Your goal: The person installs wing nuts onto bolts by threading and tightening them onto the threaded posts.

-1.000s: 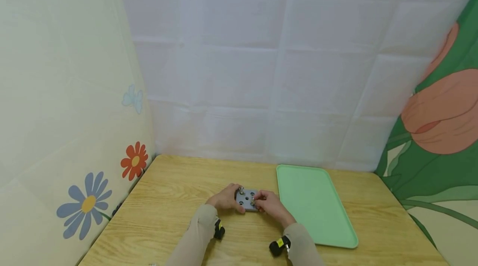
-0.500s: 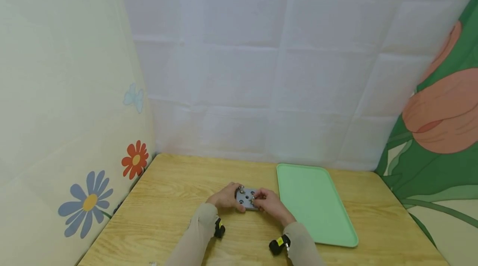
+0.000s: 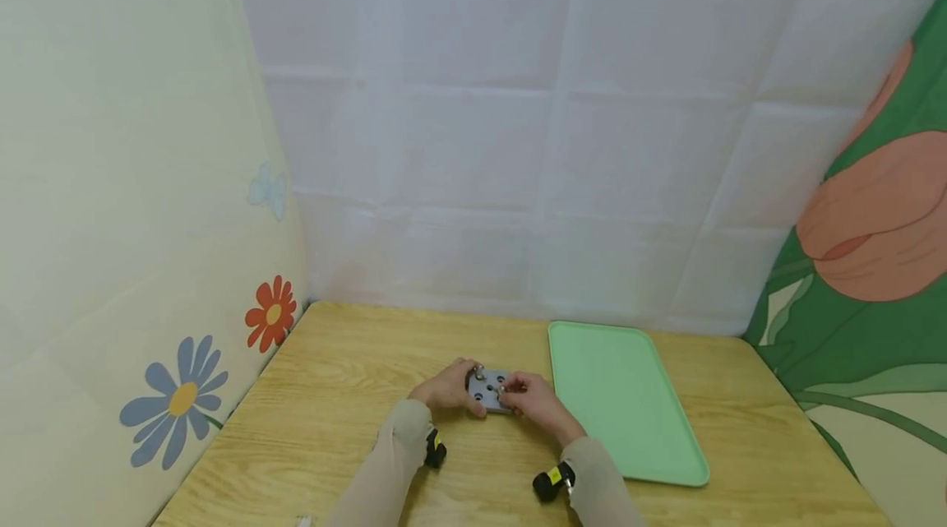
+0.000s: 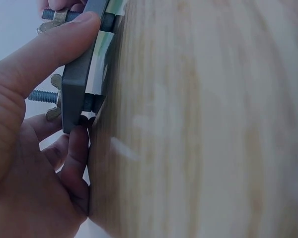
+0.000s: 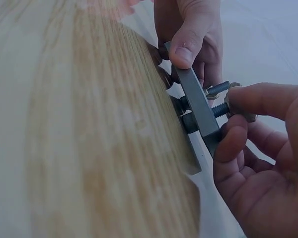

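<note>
A grey metal plate (image 3: 482,400) with several holes stands just above the wooden table on bolt heads. My left hand (image 3: 446,390) grips its left side, with the thumb (image 4: 64,44) on the near edge and fingers behind. Two bolts pass through the plate, their threaded ends up. One bolt (image 4: 39,95), at the plate's far left corner, carries a brass-coloured wing nut (image 4: 53,113). On the other bolt (image 5: 219,109), at the near right, my right hand (image 3: 538,404) pinches a second wing nut (image 5: 249,117) between thumb and index finger; the fingers partly cover it.
To the right of the hands, a green tray (image 3: 621,404) lies on the wooden table (image 3: 355,379). A small pale thing (image 3: 304,521) shows at the bottom edge of the head view. A white cloth (image 3: 444,140) hangs behind the table, with patterned cloths at both sides.
The right fingers have shifted slightly about the wing nut. Both hands keep their places on the plate. The head view has tipped down a little.
</note>
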`<state>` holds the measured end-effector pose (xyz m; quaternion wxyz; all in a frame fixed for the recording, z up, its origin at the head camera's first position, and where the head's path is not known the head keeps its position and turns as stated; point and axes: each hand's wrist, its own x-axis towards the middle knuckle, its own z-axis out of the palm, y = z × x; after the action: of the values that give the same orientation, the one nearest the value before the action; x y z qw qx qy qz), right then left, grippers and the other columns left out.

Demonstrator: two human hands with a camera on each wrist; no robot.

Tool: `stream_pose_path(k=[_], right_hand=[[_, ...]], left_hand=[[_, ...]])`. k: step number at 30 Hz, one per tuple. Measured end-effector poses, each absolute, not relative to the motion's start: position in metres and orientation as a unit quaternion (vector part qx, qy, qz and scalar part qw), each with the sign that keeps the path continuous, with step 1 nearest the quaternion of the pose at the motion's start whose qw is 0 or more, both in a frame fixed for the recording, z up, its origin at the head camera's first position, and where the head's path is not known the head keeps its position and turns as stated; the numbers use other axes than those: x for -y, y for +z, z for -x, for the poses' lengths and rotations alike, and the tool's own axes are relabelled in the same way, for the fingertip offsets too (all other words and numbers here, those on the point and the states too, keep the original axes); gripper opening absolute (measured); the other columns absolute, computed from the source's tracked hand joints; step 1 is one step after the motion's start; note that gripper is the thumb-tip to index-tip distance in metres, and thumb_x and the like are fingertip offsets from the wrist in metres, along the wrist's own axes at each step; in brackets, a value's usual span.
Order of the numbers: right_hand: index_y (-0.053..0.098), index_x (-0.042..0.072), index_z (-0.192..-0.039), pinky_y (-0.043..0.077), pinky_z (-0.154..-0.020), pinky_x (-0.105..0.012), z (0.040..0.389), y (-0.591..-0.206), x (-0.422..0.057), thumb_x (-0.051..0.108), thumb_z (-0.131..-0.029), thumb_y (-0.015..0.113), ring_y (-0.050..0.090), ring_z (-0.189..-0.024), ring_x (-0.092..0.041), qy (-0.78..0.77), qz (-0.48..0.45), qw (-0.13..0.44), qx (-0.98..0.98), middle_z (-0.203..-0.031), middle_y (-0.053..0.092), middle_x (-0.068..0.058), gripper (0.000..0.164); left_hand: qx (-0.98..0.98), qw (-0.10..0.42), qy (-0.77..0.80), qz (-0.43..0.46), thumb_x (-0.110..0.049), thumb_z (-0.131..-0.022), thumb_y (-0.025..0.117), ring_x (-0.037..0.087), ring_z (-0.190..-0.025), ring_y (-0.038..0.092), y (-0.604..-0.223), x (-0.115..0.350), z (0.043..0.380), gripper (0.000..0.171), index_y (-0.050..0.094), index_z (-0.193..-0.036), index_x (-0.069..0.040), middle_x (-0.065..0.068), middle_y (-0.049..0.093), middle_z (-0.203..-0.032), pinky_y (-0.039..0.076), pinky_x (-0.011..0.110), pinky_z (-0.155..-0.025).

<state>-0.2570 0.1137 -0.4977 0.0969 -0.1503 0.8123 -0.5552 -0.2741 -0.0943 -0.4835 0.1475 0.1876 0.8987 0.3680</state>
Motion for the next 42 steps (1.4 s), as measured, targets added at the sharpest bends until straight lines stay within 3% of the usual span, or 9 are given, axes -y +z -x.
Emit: stream_pose_path(k=[7,12,15,24,32,42], right_hand=[[0.063,0.0,-0.093,0.045,-0.056,-0.028,0.2558,-0.4963,-0.1126,0.015,-0.088,0.066,0.052,-0.064,-0.013,-0.561,0.136,0.103,-0.81,-0.081,0.058,-0.003,0.016],[0.061,-0.003,-0.091,0.044,-0.056,-0.026,0.2525,-0.4915,-0.1117,0.013,-0.095,0.053,0.051,-0.063,-0.013,-0.584,0.12,0.108,-0.796,-0.076,0.056,-0.004,0.019],[0.061,-0.006,-0.093,0.045,-0.056,-0.026,0.2525,-0.4906,-0.111,0.006,-0.095,0.049,0.051,-0.063,-0.013,-0.591,0.118,0.107,-0.79,-0.076,0.056,-0.005,0.017],[0.06,-0.006,-0.093,0.044,-0.056,-0.027,0.2539,-0.4926,-0.1115,0.0,-0.086,0.057,0.051,-0.063,-0.012,-0.576,0.13,0.097,-0.802,-0.077,0.057,-0.004,0.01],[0.06,-0.006,-0.114,0.047,-0.058,-0.031,0.253,-0.4891,-0.1143,0.002,-0.086,0.059,0.053,-0.064,-0.015,-0.563,0.158,0.097,-0.805,-0.084,0.06,-0.006,0.029],[0.061,0.0,-0.093,0.044,-0.056,-0.027,0.2569,-0.4959,-0.1165,0.006,-0.085,0.066,0.052,-0.063,-0.012,-0.558,0.15,0.096,-0.81,-0.079,0.057,-0.002,0.011]], left_hand=[[-0.9,0.143,0.367,-0.189,-0.025,-0.07,0.084,0.021,-0.097,0.046,-0.4834,0.0943,0.2738,0.081,0.043,-0.136,-0.002,0.011,0.045,-0.126,0.038,0.04,-0.087],[-0.9,0.143,0.366,-0.19,-0.025,-0.069,0.085,0.021,-0.097,0.046,-0.4839,0.0945,0.2741,0.083,0.042,-0.136,-0.002,0.012,0.045,-0.126,0.038,0.04,-0.088],[-0.9,0.14,0.366,-0.19,-0.025,-0.069,0.085,0.02,-0.099,0.047,-0.4849,0.0944,0.2746,0.083,0.043,-0.136,-0.001,0.012,0.045,-0.127,0.038,0.04,-0.09],[-0.9,0.139,0.367,-0.191,-0.025,-0.069,0.085,0.02,-0.099,0.046,-0.485,0.0936,0.2742,0.082,0.042,-0.136,-0.002,0.012,0.045,-0.126,0.038,0.039,-0.089],[-0.897,0.145,0.374,-0.187,-0.025,-0.07,0.085,0.021,-0.097,0.046,-0.4845,0.0926,0.2743,0.081,0.043,-0.136,-0.002,0.011,0.046,-0.123,0.039,0.041,-0.088],[-0.897,0.141,0.371,-0.194,-0.026,-0.069,0.085,0.02,-0.101,0.046,-0.4865,0.0922,0.2761,0.081,0.044,-0.135,-0.002,0.011,0.046,-0.125,0.037,0.04,-0.091]])
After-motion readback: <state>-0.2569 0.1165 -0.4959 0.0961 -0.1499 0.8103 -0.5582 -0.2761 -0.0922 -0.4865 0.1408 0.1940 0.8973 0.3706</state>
